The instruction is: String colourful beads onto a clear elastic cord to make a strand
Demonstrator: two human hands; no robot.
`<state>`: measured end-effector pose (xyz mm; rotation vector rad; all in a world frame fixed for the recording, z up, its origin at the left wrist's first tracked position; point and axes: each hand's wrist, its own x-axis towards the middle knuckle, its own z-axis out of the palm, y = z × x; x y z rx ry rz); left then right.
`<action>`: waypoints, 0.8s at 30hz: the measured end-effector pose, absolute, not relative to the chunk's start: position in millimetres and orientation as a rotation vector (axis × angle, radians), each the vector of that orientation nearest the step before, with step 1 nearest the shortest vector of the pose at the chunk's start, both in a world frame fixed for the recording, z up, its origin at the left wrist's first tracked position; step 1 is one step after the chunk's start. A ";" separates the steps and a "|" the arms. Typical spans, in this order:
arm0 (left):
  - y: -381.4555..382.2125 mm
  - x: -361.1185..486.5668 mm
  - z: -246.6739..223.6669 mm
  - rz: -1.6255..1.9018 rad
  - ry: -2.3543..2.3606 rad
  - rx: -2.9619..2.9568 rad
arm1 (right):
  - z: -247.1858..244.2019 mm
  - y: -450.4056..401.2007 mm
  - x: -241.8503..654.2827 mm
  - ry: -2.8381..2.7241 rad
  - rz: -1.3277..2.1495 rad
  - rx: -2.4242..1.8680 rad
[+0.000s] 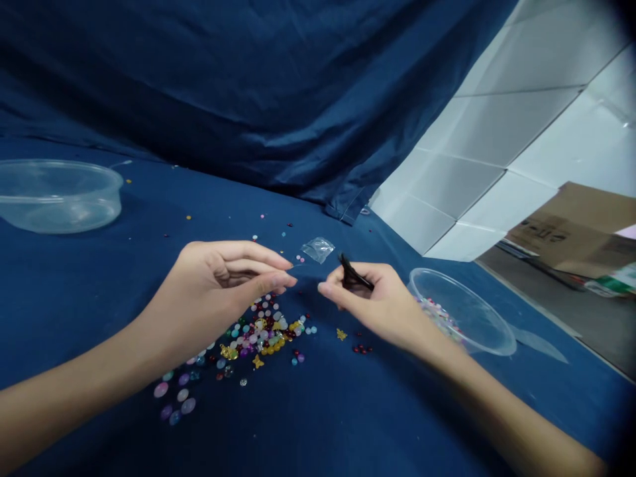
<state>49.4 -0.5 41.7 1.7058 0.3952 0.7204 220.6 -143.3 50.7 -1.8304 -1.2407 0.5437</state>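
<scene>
Thumb and fingers of my left hand (238, 275) are pinched together on a thin clear thread (301, 265), whose end sticks out toward the right. Across a small gap, my right hand (372, 295) is curled around a slim black item (355, 273) with a ragged upper end; I cannot make out its kind. Its thumb and index fingertip are close together, and anything between them is too small to see. Below both hands lies a loose pile of mixed beads (258, 334), with a gold butterfly charm (341, 334) and several dark red beads (362, 348) to its right.
A clear plastic bowl (99, 209) stands at the left. Another clear bowl (497, 331), with beads in it, is beside my right forearm. A small clear plastic bag (318, 249) lies behind the hands. Blue cloth (223, 86) hangs at the back; a cardboard box (576, 228) is far right.
</scene>
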 end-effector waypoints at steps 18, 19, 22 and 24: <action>-12.0 48.8 40.5 0.783 0.395 1.767 | 39.2 -147.1 191.5 -2.139 -0.508 -2.278; -12.7 48.8 40.4 0.783 0.396 1.768 | 38.9 -147.3 191.2 -2.146 -0.515 -2.273; -13.9 49.1 39.9 0.782 0.392 1.760 | 37.2 -147.8 190.2 -2.163 -0.563 -2.260; -14.5 49.6 39.6 0.776 0.384 1.749 | 35.8 -147.9 189.6 -2.168 -0.613 -2.246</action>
